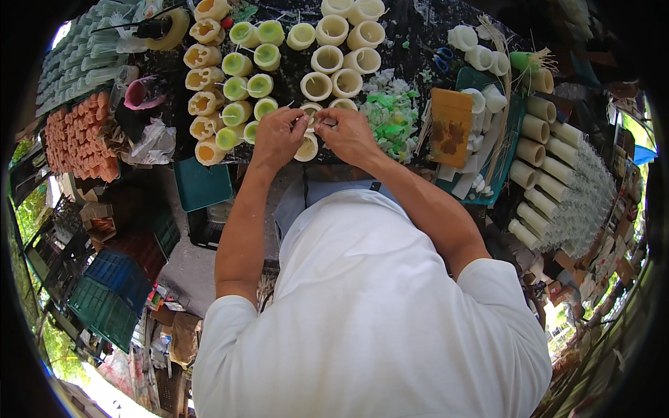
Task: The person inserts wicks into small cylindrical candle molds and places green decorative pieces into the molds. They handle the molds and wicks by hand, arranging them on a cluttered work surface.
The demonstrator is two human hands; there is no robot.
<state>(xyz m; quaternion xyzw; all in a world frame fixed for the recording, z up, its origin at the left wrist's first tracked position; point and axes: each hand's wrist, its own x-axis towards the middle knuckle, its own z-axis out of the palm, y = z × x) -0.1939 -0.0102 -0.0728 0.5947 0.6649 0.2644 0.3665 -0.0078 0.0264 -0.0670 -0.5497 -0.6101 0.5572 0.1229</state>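
Note:
My left hand (279,136) and my right hand (343,136) meet at the front edge of the dark table, thumbs and fingers pinched. Between them is a cream wax cup (311,108), partly hidden by the fingers. Whatever small thing the fingertips pinch is too small to make out. Just below the hands stands another cream cup (306,148). Beyond them, hollow cream cups (326,60) stand in two columns. Left of these are green-filled candles (237,64) with white wicks upright in them. A column of scalloped cream-orange cups (203,78) runs farther left.
Green and white wax scraps (387,111) lie right of my right hand. Beyond are a brown board (451,127), a teal tray (512,132) with white pieces, and blue-handled scissors (442,59). At left sit a pink cup (144,93) and stacked orange pieces (80,136).

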